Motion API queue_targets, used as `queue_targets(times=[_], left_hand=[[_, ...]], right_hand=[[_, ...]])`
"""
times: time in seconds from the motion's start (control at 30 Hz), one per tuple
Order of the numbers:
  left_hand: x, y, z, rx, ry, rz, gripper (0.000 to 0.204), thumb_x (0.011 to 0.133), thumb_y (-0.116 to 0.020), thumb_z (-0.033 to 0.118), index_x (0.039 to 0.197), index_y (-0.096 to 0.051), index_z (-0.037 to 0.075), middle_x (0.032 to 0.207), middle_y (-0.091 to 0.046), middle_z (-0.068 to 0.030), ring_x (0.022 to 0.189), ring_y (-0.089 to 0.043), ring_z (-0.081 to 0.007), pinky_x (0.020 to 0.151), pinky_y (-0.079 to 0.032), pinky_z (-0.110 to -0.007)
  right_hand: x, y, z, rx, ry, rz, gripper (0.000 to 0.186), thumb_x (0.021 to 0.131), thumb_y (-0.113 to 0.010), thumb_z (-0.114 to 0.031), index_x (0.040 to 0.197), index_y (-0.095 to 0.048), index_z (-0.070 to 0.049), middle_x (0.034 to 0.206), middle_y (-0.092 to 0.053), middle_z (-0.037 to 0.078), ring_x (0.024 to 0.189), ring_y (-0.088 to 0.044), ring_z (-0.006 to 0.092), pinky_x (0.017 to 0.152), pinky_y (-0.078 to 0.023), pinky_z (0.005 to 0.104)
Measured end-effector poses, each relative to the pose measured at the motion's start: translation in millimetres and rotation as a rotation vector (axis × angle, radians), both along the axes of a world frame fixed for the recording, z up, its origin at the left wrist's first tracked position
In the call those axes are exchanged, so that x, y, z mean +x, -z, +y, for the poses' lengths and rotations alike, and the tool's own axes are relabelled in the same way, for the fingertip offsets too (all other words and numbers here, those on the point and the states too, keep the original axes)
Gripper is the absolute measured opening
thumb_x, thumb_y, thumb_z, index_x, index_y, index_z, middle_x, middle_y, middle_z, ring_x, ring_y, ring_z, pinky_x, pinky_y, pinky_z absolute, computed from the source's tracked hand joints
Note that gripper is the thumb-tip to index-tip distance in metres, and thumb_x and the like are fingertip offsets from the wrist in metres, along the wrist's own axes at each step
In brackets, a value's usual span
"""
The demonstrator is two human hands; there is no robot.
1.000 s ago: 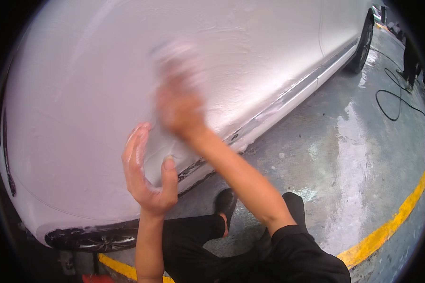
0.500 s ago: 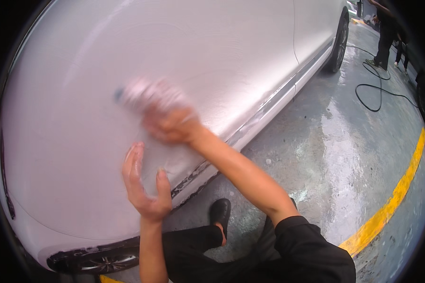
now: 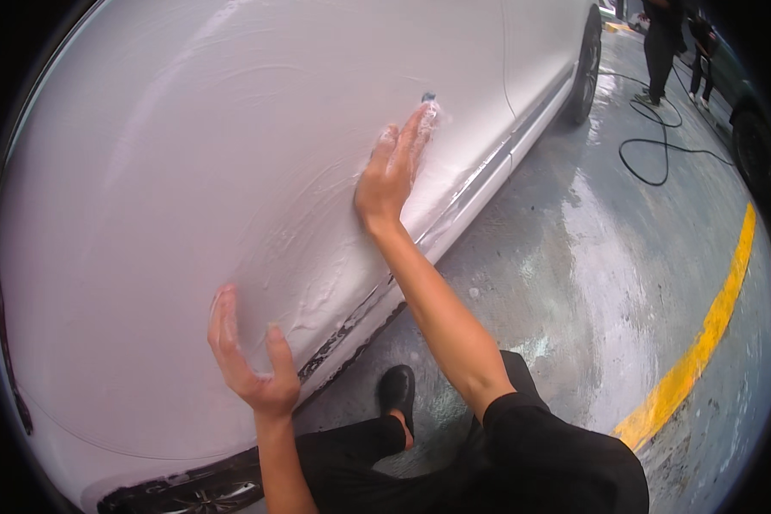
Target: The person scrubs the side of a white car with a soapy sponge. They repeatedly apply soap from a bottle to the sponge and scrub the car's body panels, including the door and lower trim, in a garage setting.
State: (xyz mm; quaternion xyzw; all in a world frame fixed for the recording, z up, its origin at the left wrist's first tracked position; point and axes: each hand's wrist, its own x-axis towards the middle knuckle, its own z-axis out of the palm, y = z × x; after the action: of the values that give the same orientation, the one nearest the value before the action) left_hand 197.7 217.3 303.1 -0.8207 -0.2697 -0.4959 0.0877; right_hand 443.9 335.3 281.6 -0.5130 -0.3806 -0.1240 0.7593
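Note:
A light-coloured car's side [image 3: 171,180] fills the left and middle of the view, with wet foam streaked across it. My right hand [image 3: 390,176] lies along this panel, fingers stretched toward the upper right. A small blue-grey piece [image 3: 429,97] pokes out past its foamy fingertips; the rest of it is hidden under the hand and suds, and its kind is unclear. Lower left, my left hand [image 3: 253,364] is open and empty, fingers curved and thumb apart, close to the panel. I cannot tell whether its fingertips touch the paint.
Low on the car runs a sill strip [image 3: 480,184], foam-flecked near me, with a rear wheel [image 3: 588,64] beyond. A dark hose [image 3: 647,141] loops over the wet floor [image 3: 531,257] near two people [image 3: 662,51]. A yellow line [image 3: 694,360] curves at right; my shoe [image 3: 397,390] is below.
My right hand has swept up and to the right across the panel with the blue-grey piece, leaving fresh foam streaks. My left hand has shifted slightly down and left in the picture, still open.

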Motion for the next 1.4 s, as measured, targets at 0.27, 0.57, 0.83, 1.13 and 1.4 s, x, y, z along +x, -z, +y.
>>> queue_targets(times=[0.27,0.57,0.83,1.13,1.4], left_hand=[[5,3,7,-0.010,0.034,0.012,0.060,0.091,-0.059,-0.003,0.150,-0.049,-0.009,0.151,-0.055,-0.0260,0.144,-0.051,-0.0394,0.123,-0.036,-0.050],[7,2,8,-0.011,0.037,0.005,0.060,0.091,-0.059,-0.002,0.150,-0.049,-0.009,0.151,-0.055,-0.0260,0.145,-0.051,-0.0388,0.124,-0.036,-0.049],[7,-2,5,0.003,0.066,-0.035,0.060,0.091,-0.059,-0.001,0.149,-0.050,-0.009,0.151,-0.055,-0.0267,0.144,-0.051,-0.0410,0.123,-0.037,-0.050],[-4,-1,3,0.021,0.028,-0.059,0.062,0.089,-0.060,-0.002,0.150,-0.049,-0.007,0.151,-0.055,-0.0265,0.144,-0.051,-0.0421,0.123,-0.038,-0.051],[-4,-4,8,0.074,0.050,-0.034,0.062,0.088,-0.061,-0.003,0.149,-0.050,-0.007,0.148,-0.058,-0.0256,0.140,-0.054,-0.0435,0.120,-0.040,-0.053]], right_hand=[[3,12,-8,-0.021,-0.076,-0.190,0.074,0.106,-0.039,-0.020,0.171,-0.010,-0.002,0.179,-0.014,0.018,0.166,-0.008,0.0374,0.135,-0.008,0.0499],[0,15,-4,-0.027,-0.053,-0.210,0.072,0.111,-0.034,-0.035,0.172,-0.008,-0.006,0.178,-0.012,0.019,0.165,-0.006,0.0382,0.134,-0.008,0.0525],[-47,-10,-7,0.206,-0.021,-0.569,0.073,0.104,-0.051,-0.023,0.170,-0.025,-0.006,0.175,-0.025,0.021,0.156,-0.034,0.0326,0.129,-0.029,0.0496],[37,-59,20,0.009,0.210,-0.100,0.065,0.114,-0.030,-0.036,0.170,-0.021,-0.004,0.177,-0.021,0.019,0.164,-0.021,0.0295,0.133,-0.019,0.0490],[-14,-82,1,0.012,-0.181,-0.524,0.068,0.105,-0.052,-0.024,0.168,-0.033,-0.008,0.174,-0.032,0.018,0.157,-0.035,0.0389,0.129,-0.029,0.0472]])
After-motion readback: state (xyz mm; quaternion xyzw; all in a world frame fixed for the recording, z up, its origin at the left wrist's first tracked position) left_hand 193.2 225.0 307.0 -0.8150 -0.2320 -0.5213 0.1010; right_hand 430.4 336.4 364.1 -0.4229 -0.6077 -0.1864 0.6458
